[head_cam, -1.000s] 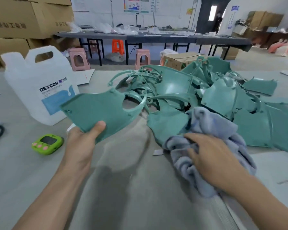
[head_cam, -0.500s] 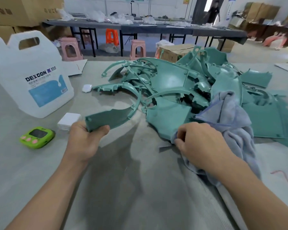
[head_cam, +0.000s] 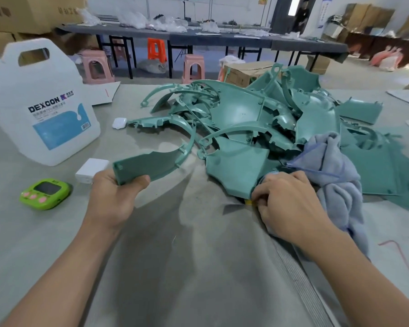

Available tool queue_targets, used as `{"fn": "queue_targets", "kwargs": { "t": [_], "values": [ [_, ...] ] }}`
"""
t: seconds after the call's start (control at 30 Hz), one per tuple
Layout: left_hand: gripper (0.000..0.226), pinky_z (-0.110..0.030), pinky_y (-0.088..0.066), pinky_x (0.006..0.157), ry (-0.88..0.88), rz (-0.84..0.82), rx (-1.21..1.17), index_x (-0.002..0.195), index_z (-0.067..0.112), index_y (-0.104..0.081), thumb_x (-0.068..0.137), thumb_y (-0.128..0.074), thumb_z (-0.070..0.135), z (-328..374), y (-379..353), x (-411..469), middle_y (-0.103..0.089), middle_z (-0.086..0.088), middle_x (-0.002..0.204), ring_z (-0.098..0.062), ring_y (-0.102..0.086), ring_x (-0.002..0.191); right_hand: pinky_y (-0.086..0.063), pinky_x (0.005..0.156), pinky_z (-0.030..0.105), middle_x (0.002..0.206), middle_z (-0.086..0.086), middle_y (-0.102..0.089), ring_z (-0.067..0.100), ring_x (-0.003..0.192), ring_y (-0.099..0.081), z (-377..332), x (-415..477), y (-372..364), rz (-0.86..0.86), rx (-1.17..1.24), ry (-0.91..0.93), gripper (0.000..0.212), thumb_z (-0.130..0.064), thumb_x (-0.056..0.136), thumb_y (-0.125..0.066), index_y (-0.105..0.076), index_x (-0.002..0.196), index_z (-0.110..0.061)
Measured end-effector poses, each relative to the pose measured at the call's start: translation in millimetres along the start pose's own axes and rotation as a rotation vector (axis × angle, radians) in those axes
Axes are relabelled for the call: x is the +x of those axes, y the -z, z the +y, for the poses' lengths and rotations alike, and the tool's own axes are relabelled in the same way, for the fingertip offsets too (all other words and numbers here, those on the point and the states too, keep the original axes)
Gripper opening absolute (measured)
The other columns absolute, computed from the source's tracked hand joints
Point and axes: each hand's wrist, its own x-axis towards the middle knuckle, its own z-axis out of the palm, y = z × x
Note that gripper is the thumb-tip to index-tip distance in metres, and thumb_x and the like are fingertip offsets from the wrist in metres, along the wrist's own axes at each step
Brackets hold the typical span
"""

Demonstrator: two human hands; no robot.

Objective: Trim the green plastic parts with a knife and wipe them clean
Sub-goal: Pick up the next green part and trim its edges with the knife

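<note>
Currently, left hand fingers are clamping green part; right hand fingers are curling over knife, grip unclear. Cloth trailing beneath those fingers is risking fouling the blade.

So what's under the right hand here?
A knife: its grey blade and a bit of yellow handle stick out at the fingertips onto the table. The rest of the handle is covered by the right hand. The blue cloth runs beneath the wrist.
</note>
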Motion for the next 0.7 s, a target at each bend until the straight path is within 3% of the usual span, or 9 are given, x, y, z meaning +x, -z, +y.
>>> {"fn": "queue_targets", "kwargs": {
  "t": [0.13,0.2,0.27,0.37,0.4,0.47,0.57,0.63,0.7],
  "values": [
    [0.044,-0.014,-0.053,0.071,0.037,0.004,0.046,0.079,0.032,-0.076,0.082,-0.073,-0.012,-1,0,-1,-0.074,0.025,0.077,0.007,-0.066,0.073,-0.029,0.083,0.037,0.102,-0.014,-0.059,0.017,0.102,-0.053,3,-2,-9,-0.003,-0.125,-0.009,0.018,-0.038,0.092,-0.055,-0.070,0.102,-0.041],
    [0.051,-0.011,-0.052,0.069,0.044,-0.002,0.063,0.072,0.041,-0.079,0.082,-0.074,-0.009,0,0,-2,-0.072,0.027,0.075,0.008,-0.064,0.070,-0.029,0.088,0.034,0.100,-0.014,-0.057,0.015,0.101,-0.051,2,-2,-6,-0.002,-0.060,-0.015,0.013,-0.036,0.088,-0.061,-0.070,0.096,-0.042],
    [0.059,-0.019,-0.052,0.071,0.037,0.007,0.089,0.073,0.053,-0.076,0.084,-0.074,-0.005,-1,0,-3,-0.071,0.024,0.072,0.003,-0.062,0.069,-0.027,0.090,0.029,0.092,-0.015,-0.057,0.012,0.093,-0.050,0,-3,1,0.015,0.034,-0.026,0.012,-0.027,0.077,-0.073,-0.068,0.078,-0.038],
    [0.045,-0.032,-0.049,0.075,-0.031,0.039,0.117,0.078,0.050,-0.077,0.084,-0.075,0.006,-2,3,-3,-0.070,0.011,0.079,-0.010,-0.060,0.076,-0.029,0.091,0.028,0.080,-0.017,-0.064,0.010,0.082,-0.052,-3,-5,17,0.104,0.277,-0.025,0.032,-0.010,0.064,-0.082,-0.063,0.058,-0.035],
    [0.040,-0.030,-0.048,0.076,-0.074,0.055,0.142,0.081,0.050,-0.077,0.083,-0.074,0.010,-1,5,-5,-0.071,0.013,0.083,-0.009,-0.061,0.078,-0.035,0.090,0.030,0.079,-0.017,-0.066,0.009,0.081,-0.055,-7,-6,22,0.134,0.380,-0.037,0.033,-0.011,0.065,-0.085,-0.063,0.058,-0.035],
    [0.041,-0.014,-0.047,0.081,-0.211,0.079,0.265,0.094,0.047,-0.076,0.085,-0.072,0.007,2,6,-10,-0.074,0.020,0.094,0.001,-0.065,0.087,-0.049,0.074,0.034,0.073,-0.013,-0.069,0.010,0.073,-0.062,-19,-4,30,0.212,0.664,-0.122,0.026,-0.018,0.072,-0.087,-0.067,0.064,-0.033],
    [0.041,-0.005,-0.039,0.097,-0.388,0.056,0.562,0.108,0.025,-0.078,0.079,-0.072,-0.003,1,3,-15,-0.070,0.017,0.112,0.007,-0.060,0.104,-0.049,0.059,0.046,0.061,-0.005,-0.066,0.020,0.063,-0.063,-47,14,30,0.253,1.089,-0.256,0.020,-0.014,0.081,-0.082,-0.068,0.070,-0.024],
    [0.048,-0.015,-0.036,0.105,-0.350,0.029,0.702,0.110,0.021,-0.079,0.073,-0.076,-0.009,-3,1,-15,-0.072,0.009,0.115,0.000,-0.059,0.108,-0.049,0.059,0.049,0.066,0.003,-0.071,0.026,0.067,-0.066,-69,24,25,0.160,1.263,-0.274,0.021,-0.005,0.085,-0.077,-0.065,0.073,-0.018],
    [0.053,-0.035,-0.041,0.108,-0.291,-0.002,0.768,0.111,0.022,-0.078,0.072,-0.074,-0.014,-7,0,-15,-0.073,0.004,0.118,-0.016,-0.064,0.114,-0.049,0.058,0.039,0.073,0.009,-0.075,0.020,0.065,-0.066,-88,25,11,0.050,1.385,-0.244,0.020,0.002,0.087,-0.073,-0.065,0.079,-0.015]
  ]
}}
